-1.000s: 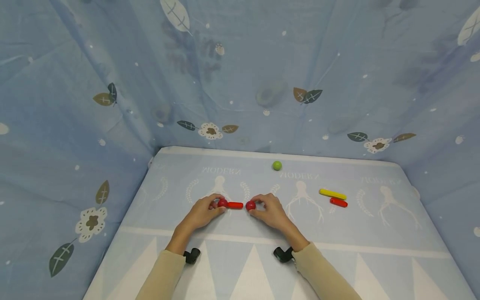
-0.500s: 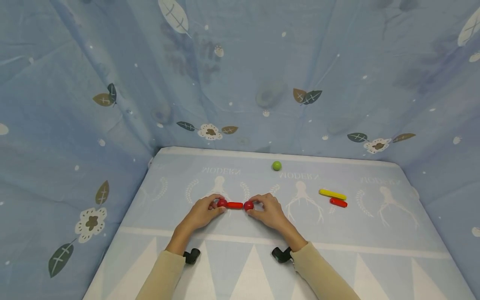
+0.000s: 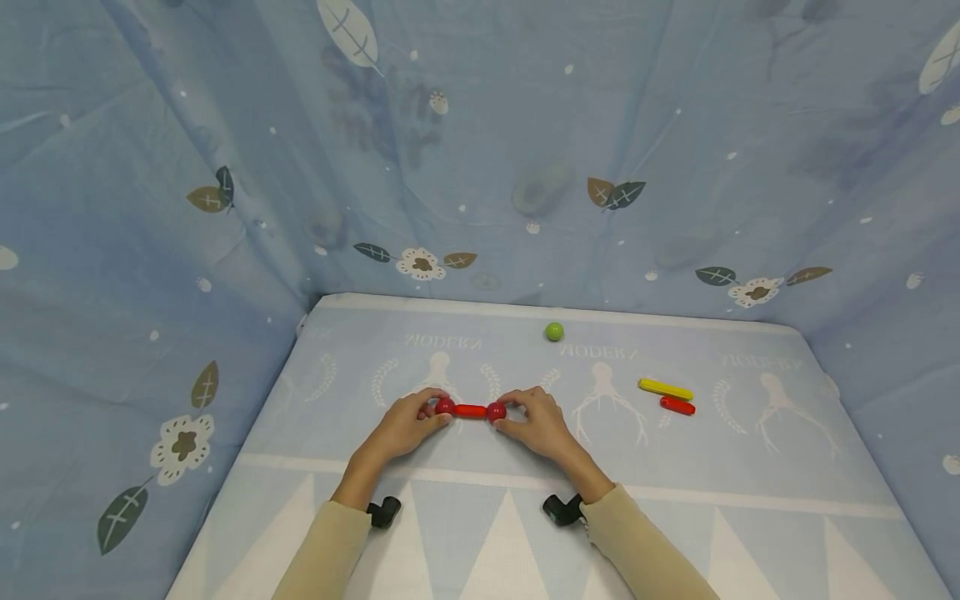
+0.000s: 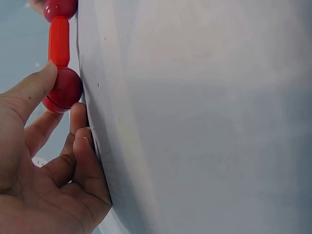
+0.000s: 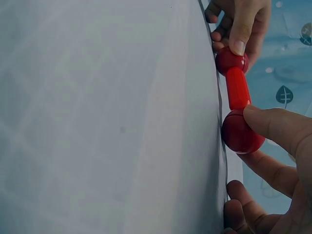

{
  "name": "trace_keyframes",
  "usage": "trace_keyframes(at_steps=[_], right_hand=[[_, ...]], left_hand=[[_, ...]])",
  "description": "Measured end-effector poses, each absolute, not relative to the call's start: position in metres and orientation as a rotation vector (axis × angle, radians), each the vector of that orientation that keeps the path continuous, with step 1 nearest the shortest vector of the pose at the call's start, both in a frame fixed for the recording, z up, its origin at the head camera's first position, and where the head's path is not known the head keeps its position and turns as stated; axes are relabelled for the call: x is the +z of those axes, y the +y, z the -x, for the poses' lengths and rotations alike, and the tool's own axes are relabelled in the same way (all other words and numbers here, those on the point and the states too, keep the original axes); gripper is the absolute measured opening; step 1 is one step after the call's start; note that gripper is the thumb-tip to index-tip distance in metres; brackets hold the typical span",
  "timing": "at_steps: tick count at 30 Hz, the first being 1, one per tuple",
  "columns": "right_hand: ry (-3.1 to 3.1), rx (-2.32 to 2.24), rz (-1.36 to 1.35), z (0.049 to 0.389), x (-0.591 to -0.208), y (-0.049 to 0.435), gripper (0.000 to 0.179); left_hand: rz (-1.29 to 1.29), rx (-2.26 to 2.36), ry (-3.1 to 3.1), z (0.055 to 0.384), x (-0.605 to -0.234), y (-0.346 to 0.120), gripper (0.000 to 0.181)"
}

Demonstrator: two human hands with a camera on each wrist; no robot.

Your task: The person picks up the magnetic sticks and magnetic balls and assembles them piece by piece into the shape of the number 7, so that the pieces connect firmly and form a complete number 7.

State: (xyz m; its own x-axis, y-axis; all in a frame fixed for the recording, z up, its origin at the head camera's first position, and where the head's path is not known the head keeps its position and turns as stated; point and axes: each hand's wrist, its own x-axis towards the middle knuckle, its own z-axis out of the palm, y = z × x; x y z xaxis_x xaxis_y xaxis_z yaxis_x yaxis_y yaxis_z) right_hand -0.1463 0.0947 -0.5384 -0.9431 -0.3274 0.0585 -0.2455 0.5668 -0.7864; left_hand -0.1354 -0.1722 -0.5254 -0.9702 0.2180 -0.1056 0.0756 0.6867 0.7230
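Near the middle of the table, a short red rod [image 3: 470, 411] runs between two dark red balls, one against each end. My left hand [image 3: 405, 423] pinches the left ball [image 4: 66, 88] between thumb and fingers. At the other end, my right hand [image 3: 538, 422] grips the right ball [image 5: 242, 132], its thumb on top near the rod's end. In both wrist views the rod and balls form one straight line, low over the tabletop. The remaining fingers of each hand curl loosely beside the table surface.
A green ball [image 3: 554, 332] lies toward the back edge of the table [image 3: 495, 467]. To the right, a yellow rod [image 3: 665, 389] lies beside another red rod [image 3: 677, 405]. Blue patterned cloth [image 3: 480, 150] hangs around the back and sides.
My right hand has moved slightly left with its ball, closing the small gap to the red rod. The left hand and its ball have stayed in place.
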Motion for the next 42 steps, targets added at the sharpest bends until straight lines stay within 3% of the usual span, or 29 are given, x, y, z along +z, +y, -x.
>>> trace_keyframes(at_steps=[19,42], right_hand=[[2.688,-1.391,0.433,0.142,-0.536,0.111,0.029],[2.814,-1.41,0.122,0.119,-0.524,0.217,0.029]], left_hand=[[-0.246,1.151,2.712,0.133,-0.523,-0.171,0.041],[-0.246,1.142,2.723,0.133,-0.525,-0.173,0.039]])
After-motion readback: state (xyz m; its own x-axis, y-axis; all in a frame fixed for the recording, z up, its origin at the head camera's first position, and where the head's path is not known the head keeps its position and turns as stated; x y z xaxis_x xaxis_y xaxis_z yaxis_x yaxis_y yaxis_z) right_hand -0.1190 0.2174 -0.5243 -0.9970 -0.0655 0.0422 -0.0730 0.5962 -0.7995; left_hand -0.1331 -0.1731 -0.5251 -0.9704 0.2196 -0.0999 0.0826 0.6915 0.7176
